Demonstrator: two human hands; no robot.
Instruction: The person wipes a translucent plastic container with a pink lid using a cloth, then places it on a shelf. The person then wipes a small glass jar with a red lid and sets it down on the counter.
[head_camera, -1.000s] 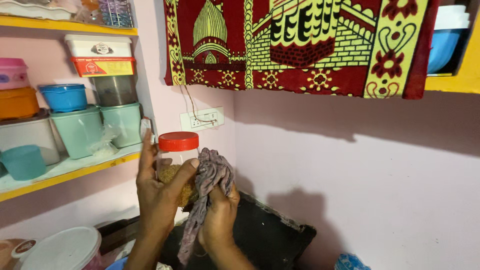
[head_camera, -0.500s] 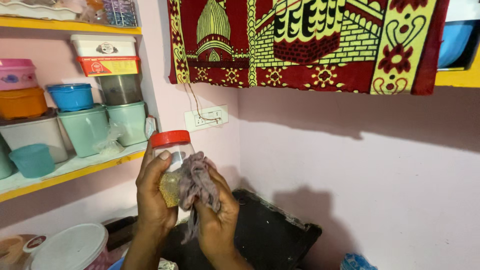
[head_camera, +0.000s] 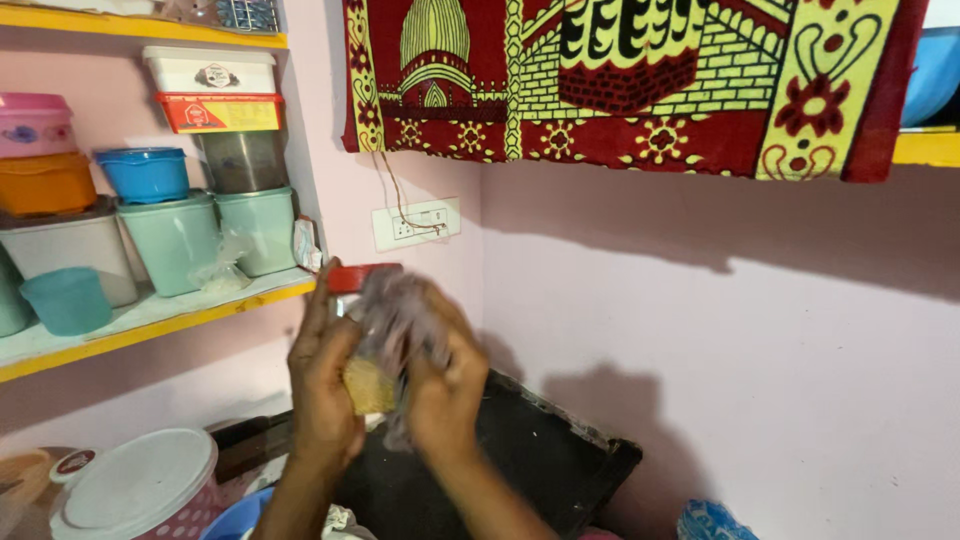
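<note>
My left hand (head_camera: 322, 385) grips a clear jar (head_camera: 366, 378) with a red lid and yellowish contents, held upright in front of the pink wall. My right hand (head_camera: 443, 385) presses a greyish cloth (head_camera: 393, 318) against the jar's right side. The cloth and both hands are blurred by motion. The cloth covers much of the jar's upper part, leaving the red lid's edge and the yellow contents showing.
A yellow-edged shelf (head_camera: 150, 320) on the left carries stacked plastic tubs in green, blue, orange and pink. A wall socket (head_camera: 415, 224) sits under a red patterned hanging (head_camera: 620, 80). A black tray (head_camera: 520, 460) lies below my hands, with a white-lidded tub (head_camera: 135, 485) at bottom left.
The jar and both hands have dropped slightly in view. The cloth has shifted up over the jar near the lid, and the right hand is blurred by rubbing motion.
</note>
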